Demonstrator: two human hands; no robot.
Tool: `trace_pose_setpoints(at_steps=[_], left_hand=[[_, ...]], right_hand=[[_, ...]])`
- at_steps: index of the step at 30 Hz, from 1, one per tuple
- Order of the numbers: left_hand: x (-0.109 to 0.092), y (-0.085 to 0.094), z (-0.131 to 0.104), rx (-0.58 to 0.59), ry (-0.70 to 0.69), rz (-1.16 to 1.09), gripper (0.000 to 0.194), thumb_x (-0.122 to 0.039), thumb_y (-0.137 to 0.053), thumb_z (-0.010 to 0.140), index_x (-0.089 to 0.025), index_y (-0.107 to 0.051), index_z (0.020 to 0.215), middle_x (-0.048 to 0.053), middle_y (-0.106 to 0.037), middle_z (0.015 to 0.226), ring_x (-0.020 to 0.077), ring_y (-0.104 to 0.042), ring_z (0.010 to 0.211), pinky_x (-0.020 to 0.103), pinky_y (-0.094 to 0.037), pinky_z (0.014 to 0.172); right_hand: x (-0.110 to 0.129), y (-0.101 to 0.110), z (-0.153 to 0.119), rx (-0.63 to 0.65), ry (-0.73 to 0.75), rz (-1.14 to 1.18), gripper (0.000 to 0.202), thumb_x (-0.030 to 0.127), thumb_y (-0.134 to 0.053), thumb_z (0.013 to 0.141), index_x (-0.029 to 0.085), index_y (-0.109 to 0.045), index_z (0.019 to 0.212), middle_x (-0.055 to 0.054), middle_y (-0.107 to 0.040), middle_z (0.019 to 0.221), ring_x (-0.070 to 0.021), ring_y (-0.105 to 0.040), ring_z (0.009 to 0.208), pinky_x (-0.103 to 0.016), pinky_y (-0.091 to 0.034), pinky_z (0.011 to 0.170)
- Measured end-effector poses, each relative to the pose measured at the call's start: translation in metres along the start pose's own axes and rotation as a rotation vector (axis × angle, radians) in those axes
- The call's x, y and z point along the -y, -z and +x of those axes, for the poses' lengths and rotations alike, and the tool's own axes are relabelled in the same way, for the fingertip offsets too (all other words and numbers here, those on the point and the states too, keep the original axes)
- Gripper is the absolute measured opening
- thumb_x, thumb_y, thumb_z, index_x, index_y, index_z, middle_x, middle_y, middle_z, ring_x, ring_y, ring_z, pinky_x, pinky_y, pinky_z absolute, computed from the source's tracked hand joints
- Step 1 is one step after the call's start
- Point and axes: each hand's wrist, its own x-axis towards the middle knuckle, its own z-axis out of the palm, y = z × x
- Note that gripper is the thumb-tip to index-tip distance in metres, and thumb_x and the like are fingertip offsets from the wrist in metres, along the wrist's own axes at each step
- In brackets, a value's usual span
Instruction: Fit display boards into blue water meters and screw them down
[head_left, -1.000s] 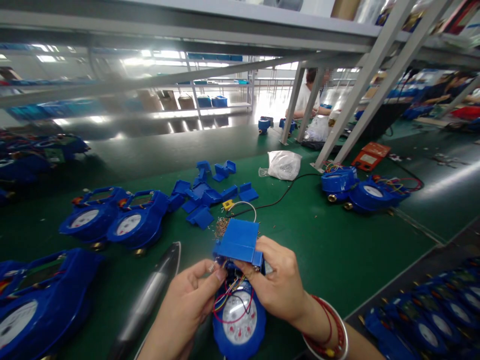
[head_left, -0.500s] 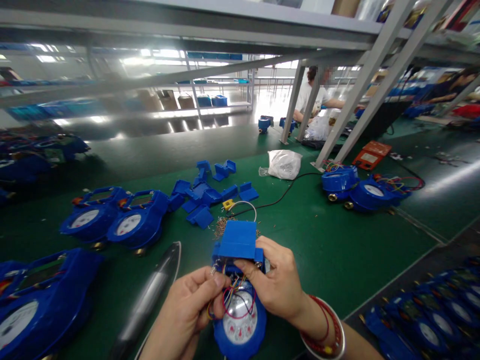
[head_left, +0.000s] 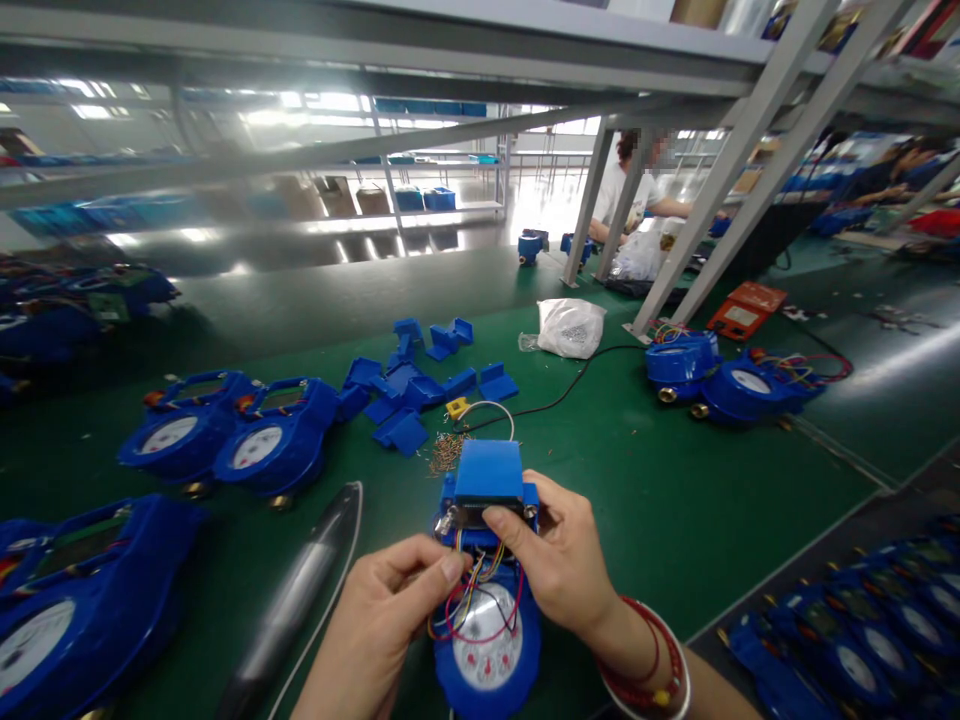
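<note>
A blue water meter [head_left: 486, 645] with a round white dial lies before me. At its far end sits a box-like housing under a blue cover [head_left: 489, 468]. My right hand [head_left: 559, 555] grips this housing at its right side, thumb on the near face below the cover. Thin coloured wires [head_left: 487, 590] come out between housing and dial and loop over the dial. My left hand [head_left: 401, 590] is closed, with thumb and forefinger pinching some of these wires at the left. Its other fingers are mostly hidden.
Loose blue plastic covers [head_left: 401, 390], a pile of small screws [head_left: 446, 453] and a white plastic bag [head_left: 571, 328] lie beyond. A dark electric screwdriver [head_left: 300, 590] is at left. More blue meters [head_left: 274, 435] stand left and right. Grey shelf legs [head_left: 720, 180] rise behind; a person sits beyond.
The blue cover has tipped, so the housing's dark near face now shows beneath it. The meter has shifted slightly right. My left fingers have moved from the housing's left side to the wires.
</note>
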Motion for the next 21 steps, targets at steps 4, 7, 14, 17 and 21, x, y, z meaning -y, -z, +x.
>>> trace_pose_setpoints(at_steps=[4, 7, 14, 17, 21], left_hand=[[0.0010, -0.0010, 0.0005, 0.010, -0.028, 0.007, 0.035, -0.045, -0.072, 0.068, -0.012, -0.063, 0.059, 0.001, -0.056, 0.059, 0.0096, -0.041, 0.056, 0.021, -0.030, 0.053], [-0.0006, -0.0026, -0.0008, -0.010, -0.048, 0.022, 0.034, -0.045, -0.072, 0.068, -0.013, -0.064, 0.059, 0.001, -0.057, 0.059, 0.0103, -0.043, 0.058, 0.021, -0.032, 0.055], [-0.0019, -0.0041, -0.0020, -0.025, -0.085, 0.070, 0.032, -0.042, -0.071, 0.070, -0.013, -0.064, 0.059, 0.001, -0.057, 0.058, 0.0098, -0.044, 0.057, 0.020, -0.032, 0.055], [0.0007, -0.0029, -0.0005, -0.003, -0.060, 0.037, 0.033, -0.042, -0.072, 0.069, -0.013, -0.062, 0.058, 0.000, -0.055, 0.057, 0.0091, -0.043, 0.055, 0.020, -0.031, 0.053], [0.0022, 0.0021, 0.0016, 0.073, 0.028, -0.130, 0.030, -0.036, -0.074, 0.069, -0.012, -0.059, 0.057, 0.000, -0.053, 0.056, 0.0071, -0.041, 0.053, 0.018, -0.030, 0.051]], right_hand=[[-0.0009, 0.0000, 0.0003, 0.013, -0.107, 0.116, 0.017, 0.029, -0.060, 0.083, 0.013, -0.066, 0.086, -0.006, -0.065, 0.079, -0.0175, -0.061, 0.074, -0.029, -0.050, 0.066], [-0.0001, -0.0007, 0.0003, 0.007, -0.122, 0.145, 0.017, 0.029, -0.061, 0.082, 0.013, -0.066, 0.087, -0.007, -0.067, 0.082, -0.0189, -0.063, 0.075, -0.030, -0.051, 0.068], [0.0023, -0.0035, 0.0021, 0.015, -0.187, 0.257, 0.018, 0.029, -0.063, 0.080, 0.013, -0.066, 0.087, -0.008, -0.072, 0.083, -0.0197, -0.067, 0.078, -0.031, -0.054, 0.072], [0.0030, -0.0037, 0.0028, 0.016, -0.196, 0.262, 0.019, 0.030, -0.063, 0.080, 0.013, -0.066, 0.087, -0.008, -0.072, 0.083, -0.0198, -0.067, 0.078, -0.031, -0.055, 0.072], [0.0034, -0.0031, 0.0016, 0.024, -0.148, 0.179, 0.019, 0.030, -0.062, 0.082, 0.013, -0.066, 0.088, -0.008, -0.070, 0.085, -0.0195, -0.066, 0.078, -0.031, -0.054, 0.071]])
